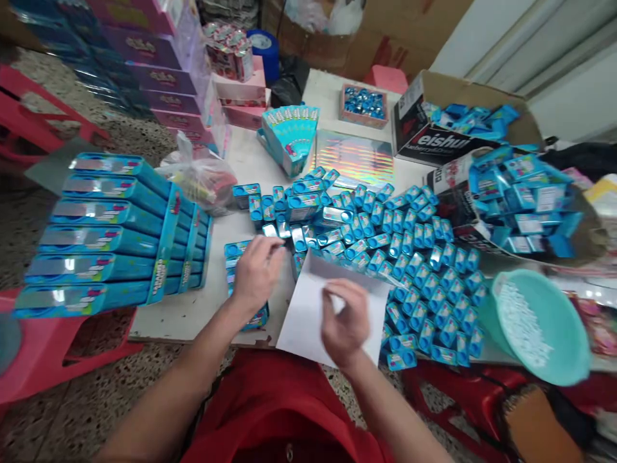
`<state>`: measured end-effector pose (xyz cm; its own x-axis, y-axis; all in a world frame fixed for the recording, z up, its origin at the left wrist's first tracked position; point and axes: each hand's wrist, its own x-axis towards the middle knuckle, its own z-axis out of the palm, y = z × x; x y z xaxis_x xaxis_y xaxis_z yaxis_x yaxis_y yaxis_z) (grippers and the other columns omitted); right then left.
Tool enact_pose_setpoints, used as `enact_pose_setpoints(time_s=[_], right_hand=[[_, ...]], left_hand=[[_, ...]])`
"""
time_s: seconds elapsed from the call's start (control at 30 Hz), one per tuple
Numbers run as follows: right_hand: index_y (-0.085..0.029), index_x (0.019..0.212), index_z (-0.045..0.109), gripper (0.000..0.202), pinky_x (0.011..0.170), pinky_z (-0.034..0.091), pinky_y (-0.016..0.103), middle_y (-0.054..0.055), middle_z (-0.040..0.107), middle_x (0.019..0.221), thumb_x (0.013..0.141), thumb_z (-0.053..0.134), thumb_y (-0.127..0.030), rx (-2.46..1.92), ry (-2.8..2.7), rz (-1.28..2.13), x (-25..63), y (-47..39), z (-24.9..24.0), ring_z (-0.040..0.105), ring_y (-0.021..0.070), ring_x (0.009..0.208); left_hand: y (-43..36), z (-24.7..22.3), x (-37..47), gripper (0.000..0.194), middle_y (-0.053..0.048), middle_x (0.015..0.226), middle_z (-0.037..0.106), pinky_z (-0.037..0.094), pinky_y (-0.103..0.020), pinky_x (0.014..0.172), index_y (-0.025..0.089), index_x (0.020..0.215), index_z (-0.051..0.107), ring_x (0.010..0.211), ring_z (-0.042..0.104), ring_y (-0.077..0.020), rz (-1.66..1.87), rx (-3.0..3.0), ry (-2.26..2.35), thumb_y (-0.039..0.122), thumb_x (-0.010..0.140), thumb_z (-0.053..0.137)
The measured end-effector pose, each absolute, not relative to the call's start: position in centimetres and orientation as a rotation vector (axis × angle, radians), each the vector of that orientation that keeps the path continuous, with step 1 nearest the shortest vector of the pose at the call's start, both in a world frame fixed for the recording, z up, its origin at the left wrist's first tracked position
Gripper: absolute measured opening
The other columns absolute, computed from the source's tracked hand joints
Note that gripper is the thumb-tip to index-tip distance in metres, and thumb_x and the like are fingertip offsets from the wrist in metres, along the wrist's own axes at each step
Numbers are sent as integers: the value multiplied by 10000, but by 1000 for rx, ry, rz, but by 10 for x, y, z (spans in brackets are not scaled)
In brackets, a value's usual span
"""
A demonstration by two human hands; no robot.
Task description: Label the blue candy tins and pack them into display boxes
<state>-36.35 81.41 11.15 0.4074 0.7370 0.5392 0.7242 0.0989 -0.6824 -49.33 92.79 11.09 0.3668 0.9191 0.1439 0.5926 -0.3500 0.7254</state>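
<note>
My left hand (258, 271) is over a row of small blue boxes (236, 249) at the front of the table. Its fingers are bent together, and anything between them is hidden. My right hand (345, 321) hangs above a white card tray (301, 321) with a raised back wall. Its fingers and thumb curl towards each other, slightly blurred, and I cannot make out what they hold. Many small blue packs (407, 241) with round lids spread behind and to the right of the tray.
Stacked blue display boxes (96, 238) stand at the left. A fan of teal cards (293, 132) and a shiny holographic sheet (354, 157) lie at the back. Two cartons of blue packs (530, 193) and a turquoise basin (566, 321) with white pieces stand right.
</note>
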Motion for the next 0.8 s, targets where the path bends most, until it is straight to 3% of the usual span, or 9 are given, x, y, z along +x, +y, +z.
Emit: enact_pose_setpoints(time_s=[0.1,0.3,0.43,0.6,0.8], right_hand=[[-249,1060,551,175,806,485,428,86,580,965,893,499,-237,-1851,-1155,-260,-282,797,122,579,234,920],[-179,1143,560,479,838,446,504,159,590,1099,779,638,-480,-2347,-1450,52,-190,780,44,524,325,1019],[-173,1228,518,640,900,410,499,173,557,1194,727,684,-535,-2395,-1459,80,-186,767,9,488,332,1089],[-132,1299,480,812,940,386,504,197,486,1269,681,686,-617,-2394,-1420,68,-178,765,9,433,359,1147],[-177,1254,558,678,926,403,505,157,490,1189,753,600,-631,-2354,-1417,195,-166,762,10,432,335,1098]], left_hand=[[934,122,-430,197,-35,1020,630,421,-306,891,217,1004,613,1002,559,-190,425,2233,949,272,926,440],[914,86,-349,398,-130,1190,585,309,-539,993,193,1117,597,1162,463,-338,-153,2485,776,340,762,697],[897,63,-329,535,-149,1325,511,279,-571,1004,205,1258,521,1223,404,-364,-39,2487,867,405,785,671],[896,43,-310,408,-106,1259,562,193,-587,1068,210,1176,586,1222,406,-334,82,2595,804,314,793,683],[897,25,-309,388,-73,1105,593,185,-545,1094,241,1098,638,1126,465,-279,224,2628,853,369,743,730]])
